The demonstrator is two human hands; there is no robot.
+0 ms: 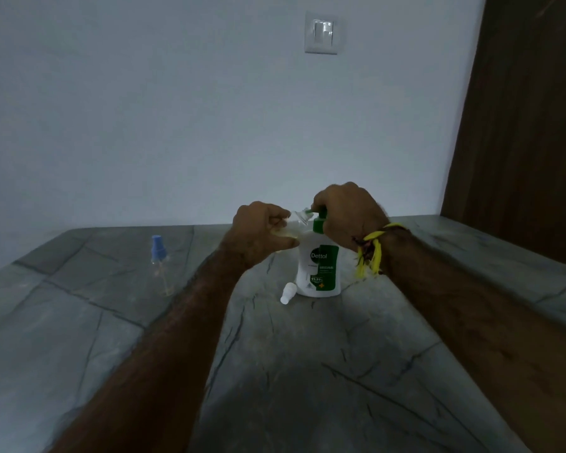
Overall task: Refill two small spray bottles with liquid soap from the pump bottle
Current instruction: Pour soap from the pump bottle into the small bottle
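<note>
Head view shows the small clear plastic spray bottle (291,225), cap off, held tipped on its side just above the tabletop, at about twelve o'clock from the centre of the tabletop. Its long axis runs roughly left to right, and its open neck points toward three o'clock, up against the green spout of the white plastic pump bottle with a green label (319,268). The left hand (258,235) grasps it, fingers curled round the body. It looks light, thin-walled and stiff; it will likely turn slippery if soap runs over it, so a hold round the middle of the body, clear of the neck, seems best. A pale yellowish liquid appears to lie inside.

The pump bottle stands upright, long axis vertical, spout pointing toward nine o'clock. The right hand (347,215) is clenched over the green pump head, apparently pressing it down. This bottle probably has more weight and a stable base, yet it could tip under a sideways push.

A white spray cap (288,293) lies on its side touching the pump bottle's foot at seven o'clock, its tip pointing toward seven o'clock. Well apart, at nine o'clock, a second clear spray bottle with a blue cap (159,264) stands on the grey veined stone tabletop (291,371). A yellow thread band (371,253) circles the right wrist.
</note>
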